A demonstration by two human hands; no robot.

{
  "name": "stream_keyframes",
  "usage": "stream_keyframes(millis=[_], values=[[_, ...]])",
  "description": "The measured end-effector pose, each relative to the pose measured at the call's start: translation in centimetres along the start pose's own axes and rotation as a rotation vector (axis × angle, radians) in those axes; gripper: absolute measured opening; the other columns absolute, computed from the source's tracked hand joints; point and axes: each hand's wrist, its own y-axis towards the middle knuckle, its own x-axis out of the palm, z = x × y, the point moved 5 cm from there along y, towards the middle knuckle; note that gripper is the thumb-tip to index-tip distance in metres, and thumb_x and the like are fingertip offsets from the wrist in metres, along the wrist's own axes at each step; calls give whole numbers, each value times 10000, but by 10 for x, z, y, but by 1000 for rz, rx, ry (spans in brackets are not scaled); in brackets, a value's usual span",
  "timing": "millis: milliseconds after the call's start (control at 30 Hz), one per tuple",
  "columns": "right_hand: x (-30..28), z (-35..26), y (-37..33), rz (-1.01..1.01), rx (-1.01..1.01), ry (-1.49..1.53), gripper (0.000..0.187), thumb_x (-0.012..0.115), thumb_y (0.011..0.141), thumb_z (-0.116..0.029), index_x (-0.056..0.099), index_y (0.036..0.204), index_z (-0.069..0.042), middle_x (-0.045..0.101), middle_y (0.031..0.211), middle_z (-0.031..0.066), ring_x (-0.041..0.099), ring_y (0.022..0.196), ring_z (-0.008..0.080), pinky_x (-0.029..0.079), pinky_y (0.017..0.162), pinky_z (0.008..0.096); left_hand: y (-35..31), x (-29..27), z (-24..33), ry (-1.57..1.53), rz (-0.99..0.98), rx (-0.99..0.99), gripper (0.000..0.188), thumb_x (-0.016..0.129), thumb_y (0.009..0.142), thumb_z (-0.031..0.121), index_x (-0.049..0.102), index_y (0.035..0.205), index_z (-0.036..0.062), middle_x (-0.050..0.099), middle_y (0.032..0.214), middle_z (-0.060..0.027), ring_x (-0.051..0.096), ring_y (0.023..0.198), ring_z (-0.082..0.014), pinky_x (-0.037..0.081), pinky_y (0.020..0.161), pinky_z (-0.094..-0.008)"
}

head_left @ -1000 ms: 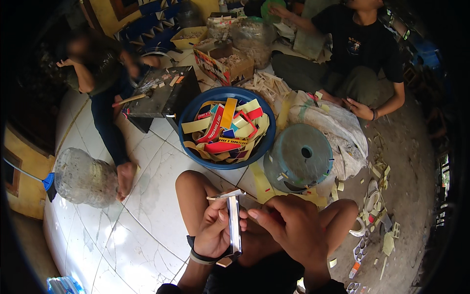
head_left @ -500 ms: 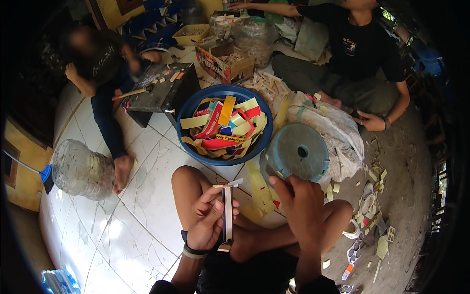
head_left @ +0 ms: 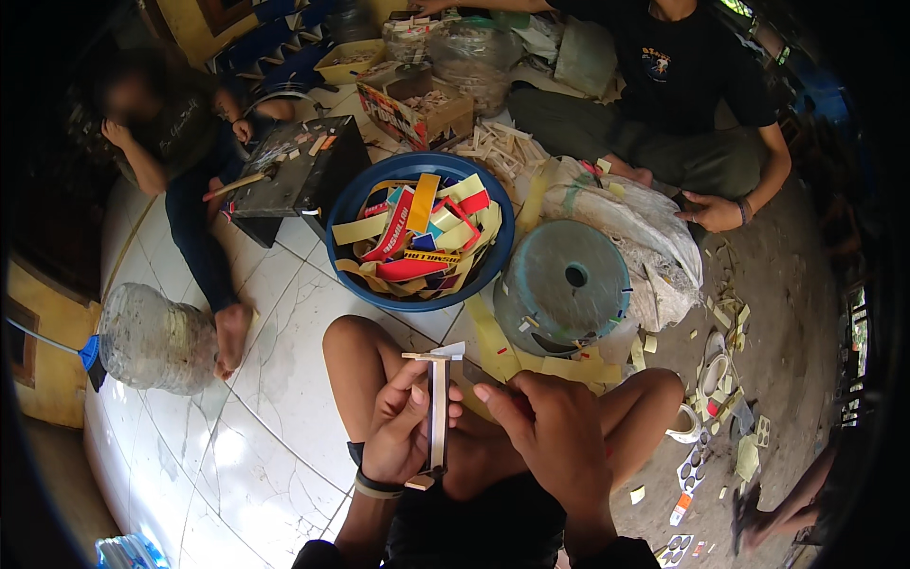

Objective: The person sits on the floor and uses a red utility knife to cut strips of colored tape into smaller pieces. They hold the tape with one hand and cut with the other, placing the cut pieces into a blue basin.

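Observation:
My left hand (head_left: 403,431) grips a slim I-shaped wooden piece (head_left: 439,412) upright, with pale wood edges, a dark side and short crossbars at both ends. A small white strip (head_left: 449,350) sticks out at its top. To the right, apart from the piece, is my right hand (head_left: 559,441), its fingers curled in and the thumb side pointing at the piece; whatever it may hold is hidden. Beyond that hand stands a round grey-blue tub (head_left: 607,270) with a hole in its top and small coloured bits on its side.
A blue basin (head_left: 339,261) full of coloured card strips stands ahead. Around it are a black low table (head_left: 284,185) with a hammer (head_left: 237,183), a cardboard box (head_left: 455,121), wood sticks (head_left: 502,152) and a white sack (head_left: 664,256). Two people sit opposite. Scraps litter the right floor.
My right hand has drawn back from the tub, down and left toward the wooden piece. My left hand keeps its grip on the piece. A leg has come into view at the lower right.

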Motion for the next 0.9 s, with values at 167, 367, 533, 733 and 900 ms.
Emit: stream_keyframes(millis=[167, 367, 533, 733, 900], values=[[0, 1, -2, -36, 0, 23, 413, 746, 946, -326, 630, 730, 6, 630, 635, 167, 632, 573, 358, 468, 578, 438, 0, 6, 1, 22, 11, 9, 412, 530, 1093, 163, 462, 1479, 36, 699, 1145, -203, 731, 985, -237, 606, 873, -336], [1, -1, 0, -11, -22, 44, 407, 745, 946, -329, 633, 748, 9, 653, 667, 167, 646, 585, 350, 479, 585, 435, -1, 15, 2, 105, -14, 10, 477, 567, 1080, 197, 441, 1489, -14, 703, 1143, -182, 727, 983, -211, 597, 867, -310], [4, 3, -5, -145, 32, 7, 461, 657, 991, -418, 640, 801, 1, 681, 753, 212, 691, 744, 404, 535, 688, 481, -1, 19, 8, 164, -16, 2, 523, 606, 1063, 218, 436, 1487, -36, 705, 1128, -168, 721, 965, -197, 590, 872, -303], [-5, 32, 23, 101, 43, -238, 443, 698, 973, -378, 675, 768, 14, 645, 637, 179, 665, 634, 372, 490, 622, 451, -3, 16, 8, 246, -5, -26, 502, 601, 1063, 191, 441, 1482, -33, 701, 1126, -175, 720, 962, -205, 590, 868, -313], [-7, 63, 17, -9, 228, -10, 424, 661, 1009, -359, 681, 815, 18, 649, 633, 126, 673, 623, 248, 492, 617, 374, 0, 8, 5, 124, 24, -24, 506, 589, 1067, 178, 412, 1503, -7, 680, 1150, -186, 715, 990, -226, 589, 881, -329]])
